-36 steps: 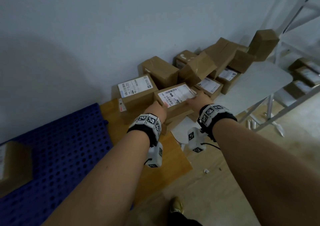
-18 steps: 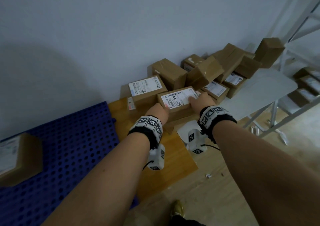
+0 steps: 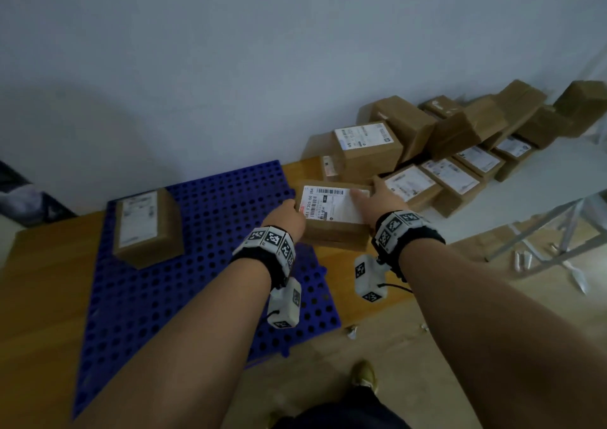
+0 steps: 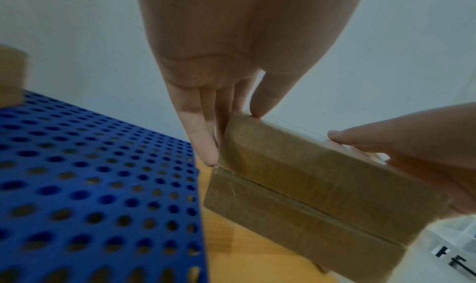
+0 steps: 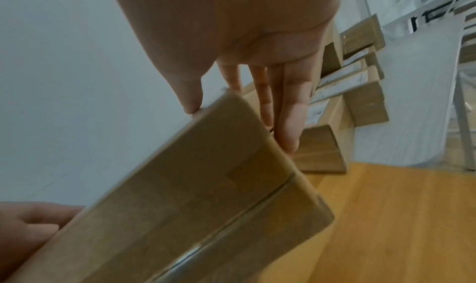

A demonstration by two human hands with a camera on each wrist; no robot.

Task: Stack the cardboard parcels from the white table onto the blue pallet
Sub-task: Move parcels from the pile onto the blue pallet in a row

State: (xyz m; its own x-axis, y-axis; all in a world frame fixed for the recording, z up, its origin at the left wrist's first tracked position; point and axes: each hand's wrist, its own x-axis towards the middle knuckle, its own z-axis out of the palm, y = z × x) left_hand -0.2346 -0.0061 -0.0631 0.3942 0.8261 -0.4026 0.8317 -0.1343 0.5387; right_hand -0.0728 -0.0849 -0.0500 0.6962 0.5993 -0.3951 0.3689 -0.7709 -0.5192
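Note:
A cardboard parcel (image 3: pixel 331 211) with a white shipping label on top hangs between my two hands, over the right edge of the blue perforated pallet (image 3: pixel 197 280). My left hand (image 3: pixel 285 218) presses straight fingers against its left end, thumb on the top edge, as the left wrist view shows the parcel (image 4: pixel 309 185). My right hand (image 3: pixel 381 198) lies flat along the right side, thumb on the label; the right wrist view shows the same parcel (image 5: pixel 193 206). One labelled parcel (image 3: pixel 147 228) stands on the pallet's far left. Several more parcels (image 3: pixel 427 152) are heaped on the white table (image 3: pixel 542 192).
The pallet lies on a wooden platform (image 3: pixel 49 280) against a pale wall. The table's metal legs (image 3: pixel 558 231) and small white scraps on the floor are at the right. My shoe (image 3: pixel 364 376) is at the bottom.
The parcel has come off the heap and moved left with both hands, from beside the table to the pallet's right edge. My view has turned left, showing more of the pallet.

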